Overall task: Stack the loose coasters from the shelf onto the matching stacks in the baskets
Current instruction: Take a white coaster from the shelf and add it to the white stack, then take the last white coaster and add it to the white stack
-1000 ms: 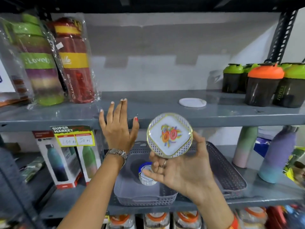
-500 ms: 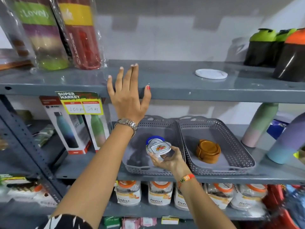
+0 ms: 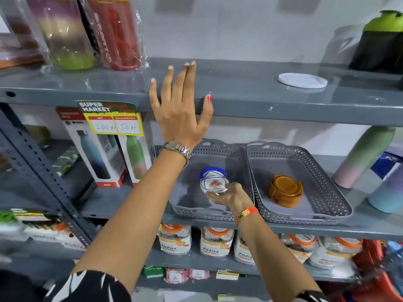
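My right hand (image 3: 231, 196) holds a white floral coaster (image 3: 214, 184) by its near edge, lying on top of a coaster stack in a blue holder (image 3: 212, 171) inside the left grey basket (image 3: 187, 205). The right grey basket (image 3: 322, 192) holds a stack of brown coasters (image 3: 284, 190). A loose white coaster (image 3: 302, 80) lies on the upper shelf (image 3: 250, 99) to the right. My left hand (image 3: 181, 105) is spread flat against the front edge of that upper shelf, holding nothing.
Wrapped bottles (image 3: 87, 33) stand at the upper shelf's left, a green-lidded shaker (image 3: 379, 42) at its right. Boxed bottles (image 3: 104, 153) sit left of the baskets, pastel bottles (image 3: 364, 158) right of them. Jars (image 3: 216, 241) fill the shelf below.
My right hand has carried the floral coaster from in front of the upper shelf down into the left basket, onto the stack. My left hand stays on the shelf edge. The view tilted down.
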`<state>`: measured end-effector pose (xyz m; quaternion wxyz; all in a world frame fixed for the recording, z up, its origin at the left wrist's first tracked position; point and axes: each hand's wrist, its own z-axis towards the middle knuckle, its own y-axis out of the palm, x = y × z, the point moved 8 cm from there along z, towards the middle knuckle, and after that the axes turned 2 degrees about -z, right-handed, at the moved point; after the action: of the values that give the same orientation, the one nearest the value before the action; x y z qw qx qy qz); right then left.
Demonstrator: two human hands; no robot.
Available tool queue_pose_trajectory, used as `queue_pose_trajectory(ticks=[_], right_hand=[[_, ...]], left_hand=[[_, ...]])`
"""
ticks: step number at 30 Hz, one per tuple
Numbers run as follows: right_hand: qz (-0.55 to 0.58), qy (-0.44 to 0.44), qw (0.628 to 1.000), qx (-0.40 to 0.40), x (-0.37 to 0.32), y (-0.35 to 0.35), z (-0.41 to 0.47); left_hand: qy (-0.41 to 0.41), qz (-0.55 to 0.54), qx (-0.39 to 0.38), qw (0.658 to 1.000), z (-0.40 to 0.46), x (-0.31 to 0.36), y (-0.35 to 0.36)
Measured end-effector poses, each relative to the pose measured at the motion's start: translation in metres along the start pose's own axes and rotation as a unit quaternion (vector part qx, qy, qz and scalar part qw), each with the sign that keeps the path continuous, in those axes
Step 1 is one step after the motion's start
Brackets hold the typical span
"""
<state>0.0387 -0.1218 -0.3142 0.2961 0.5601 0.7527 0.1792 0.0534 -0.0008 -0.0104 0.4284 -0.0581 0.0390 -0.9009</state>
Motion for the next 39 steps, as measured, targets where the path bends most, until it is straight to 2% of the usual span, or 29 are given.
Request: queue_pose_trajectory(ticks=[3, 6, 12, 20, 22, 24, 26, 27, 28, 29, 30, 32, 33, 34, 37, 39], right_hand=[[-0.055, -0.121, 0.991, -0.008, -0.015, 0.002, -0.005], [-0.111, -0.176, 0.978, -0.011, -0.016, 0.001, -0.009], [-0.156, -0.189, 0.970, 0.006, -0.017, 0.005, -0.011], [-0.247, -0.136, 0.959, -0.007, -0.007, 0.009, -0.022], [-0.233, -0.174, 0.957, -0.004, -0.009, 0.010, -0.030], [-0.184, -0.265, 0.946, 0.016, -0.018, 0.015, -0.055], [-0.162, -0.403, 0.901, 0.013, -0.034, 0.026, -0.104], [-0.167, -0.488, 0.857, -0.010, -0.043, 0.035, -0.139], [-0.182, -0.575, 0.797, -0.034, -0.050, 0.045, -0.178], [-0.209, -0.658, 0.722, -0.036, -0.055, 0.052, -0.219], [-0.242, -0.738, 0.631, -0.002, -0.060, 0.057, -0.257], [-0.295, -0.844, 0.427, 0.133, -0.071, 0.068, -0.319], [-0.320, -0.851, 0.366, 0.197, -0.081, 0.075, -0.336], [-0.364, -0.831, 0.341, 0.247, -0.097, 0.085, -0.345], [-0.550, -0.665, 0.348, 0.367, -0.157, 0.103, -0.334], [-0.623, -0.568, 0.360, 0.399, -0.186, 0.105, -0.326]], left_hand=[[0.000, 0.000, 0.002, 1.000, -0.001, 0.001, 0.000], [-0.001, 0.000, 0.004, 1.000, -0.001, 0.001, 0.000], [-0.002, 0.001, 0.003, 1.000, -0.002, 0.001, 0.001], [0.004, 0.010, -0.012, 1.000, 0.001, 0.001, 0.000], [0.003, 0.010, -0.018, 1.000, 0.001, 0.001, 0.000], [0.001, 0.011, -0.022, 1.000, 0.000, 0.001, 0.000], [-0.001, 0.007, -0.024, 1.000, 0.000, 0.002, 0.000], [-0.002, 0.005, -0.026, 1.000, 0.000, 0.002, 0.000], [-0.003, 0.003, -0.028, 1.000, 0.001, 0.002, 0.000], [-0.005, 0.003, -0.032, 0.999, 0.001, 0.002, 0.000], [-0.006, 0.001, -0.035, 0.999, 0.000, 0.002, 0.000], [-0.007, 0.001, -0.041, 0.999, 0.000, 0.002, 0.001], [-0.008, 0.001, -0.046, 0.999, 0.000, 0.002, 0.001], [-0.009, -0.002, -0.049, 0.999, -0.001, 0.002, 0.001], [-0.011, -0.008, -0.054, 0.998, 0.001, 0.002, -0.001], [-0.010, -0.009, -0.060, 0.998, 0.001, 0.002, -0.001]])
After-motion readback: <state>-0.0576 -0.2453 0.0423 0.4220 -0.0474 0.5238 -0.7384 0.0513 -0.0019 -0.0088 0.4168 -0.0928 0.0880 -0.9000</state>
